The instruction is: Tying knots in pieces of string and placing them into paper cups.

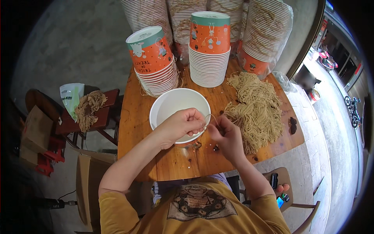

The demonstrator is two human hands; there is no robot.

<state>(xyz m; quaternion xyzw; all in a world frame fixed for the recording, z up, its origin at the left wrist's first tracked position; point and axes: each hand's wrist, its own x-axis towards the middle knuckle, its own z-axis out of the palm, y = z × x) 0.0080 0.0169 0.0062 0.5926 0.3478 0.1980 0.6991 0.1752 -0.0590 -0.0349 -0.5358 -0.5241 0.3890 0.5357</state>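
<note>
- Left hand point(186, 123) reaches over the near side of the white bucket, thumb and fingertips pinched together on a thin cord point(210, 115).
- Right hand point(227, 137), slightly blurred, is just right of it with fingers curled in; whether it grips the cord cannot be told.
- Cord between the hands: a short arc, bowed away from the person, its length running left to right; its ends are hidden.
- White bucket point(171, 102) on the wooden bench point(128, 128), directly before the person: mouth up, long axis roughly upright.
- Beyond it, left stack point(150, 54) and middle stack point(209, 58) of orange-and-green buckets, bases up, mouths down; cords hang about the left one's rims.
- Right, a tan cord heap point(257, 113), stretched lengthwise away from the person.
</note>
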